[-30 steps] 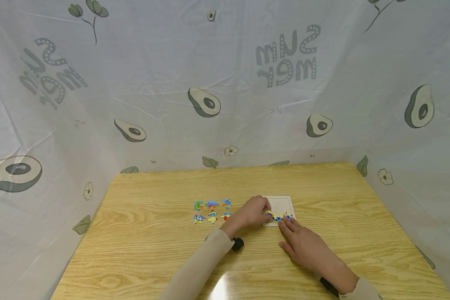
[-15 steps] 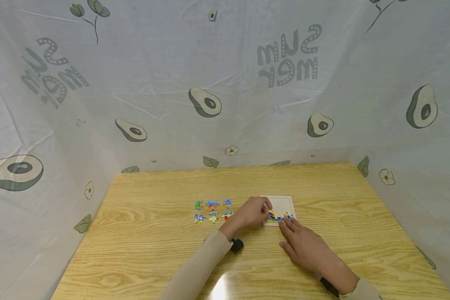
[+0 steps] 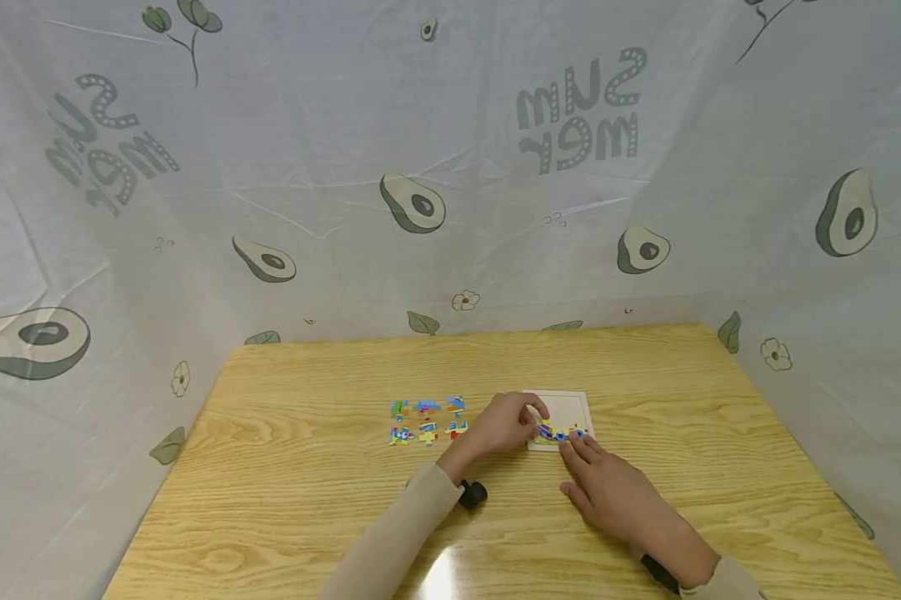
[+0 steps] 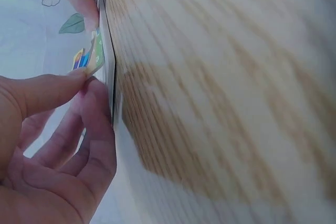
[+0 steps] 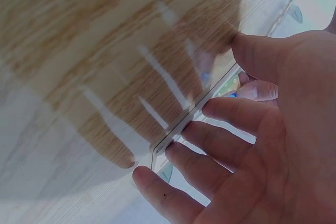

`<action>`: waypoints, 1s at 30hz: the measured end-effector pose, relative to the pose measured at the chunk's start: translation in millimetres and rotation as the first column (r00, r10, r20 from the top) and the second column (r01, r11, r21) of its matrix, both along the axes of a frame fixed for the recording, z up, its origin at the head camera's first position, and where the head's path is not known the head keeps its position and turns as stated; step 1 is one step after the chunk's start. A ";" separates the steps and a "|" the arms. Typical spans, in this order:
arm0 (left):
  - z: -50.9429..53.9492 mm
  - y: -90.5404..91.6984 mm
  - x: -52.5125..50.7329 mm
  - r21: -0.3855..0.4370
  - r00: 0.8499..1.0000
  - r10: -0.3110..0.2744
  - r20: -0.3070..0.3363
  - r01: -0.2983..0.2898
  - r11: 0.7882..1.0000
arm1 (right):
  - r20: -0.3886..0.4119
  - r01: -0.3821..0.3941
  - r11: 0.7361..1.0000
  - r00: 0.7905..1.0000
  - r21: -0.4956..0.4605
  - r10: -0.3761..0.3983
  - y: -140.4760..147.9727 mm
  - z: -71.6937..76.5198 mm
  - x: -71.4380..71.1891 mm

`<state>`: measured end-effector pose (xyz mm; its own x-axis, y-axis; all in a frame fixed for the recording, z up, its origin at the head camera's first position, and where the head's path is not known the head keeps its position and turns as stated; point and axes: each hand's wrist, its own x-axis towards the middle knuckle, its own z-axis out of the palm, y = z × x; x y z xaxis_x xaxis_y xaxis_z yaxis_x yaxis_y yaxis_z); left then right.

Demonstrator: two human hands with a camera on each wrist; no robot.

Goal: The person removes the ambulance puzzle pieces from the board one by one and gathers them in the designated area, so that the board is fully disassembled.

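Note:
A white puzzle tray has colourful pieces along its near edge. At its left end my left hand pinches a multicoloured puzzle piece between thumb and curled fingers; in the left wrist view the piece is tilted up from the tray, its edge at the thumb tip of the left hand. My right hand lies at the tray's near right, fingertips on the joined pieces. The right wrist view shows the right hand with fingers spread and nearly straight along the tray's edge.
Left of the tray, several loose puzzle pieces lie in two rows on the wooden table. A black device is on the left wrist. A printed white curtain hangs behind the table and at both sides.
The left hand's fingers have lifted and spread slightly, showing more of the piece at the tray's left end. The right hand has hardly moved.

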<state>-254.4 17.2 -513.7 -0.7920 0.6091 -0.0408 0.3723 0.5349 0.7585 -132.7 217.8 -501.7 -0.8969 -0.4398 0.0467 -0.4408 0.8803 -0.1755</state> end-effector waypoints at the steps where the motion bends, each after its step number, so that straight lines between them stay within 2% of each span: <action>1: 0.4 0.1 0.6 0.007 1.000 0.009 0.004 -0.009 1.000 | 0.000 0.000 1.000 1.000 0.001 0.000 0.0 0.1 0.1; 8: 2.0 1.8 5.4 0.054 0.995 0.087 0.048 -0.090 0.994 | -0.016 0.005 1.000 1.000 0.008 -0.005 0.7 -0.7 0.7; 16: 5.3 -0.9 10.5 0.123 0.991 0.122 0.061 -0.128 0.984 | -0.014 0.015 1.000 1.000 0.009 -0.015 1.0 -1.5 1.4; 21: 13.9 -9.7 12.2 0.173 0.985 0.128 0.119 -0.148 0.974 | -0.014 0.015 1.000 1.000 0.006 -0.015 0.2 -0.2 1.7; 26: 25.8 -24.4 14.5 0.245 0.970 0.142 0.198 -0.190 0.951 | -0.010 0.010 1.000 1.000 0.010 -0.010 -0.1 0.8 1.8; 30: 33.8 -39.4 15.3 0.278 0.963 0.156 0.221 -0.215 0.936 | -0.019 0.008 1.000 1.000 0.016 -0.008 -0.1 0.8 0.7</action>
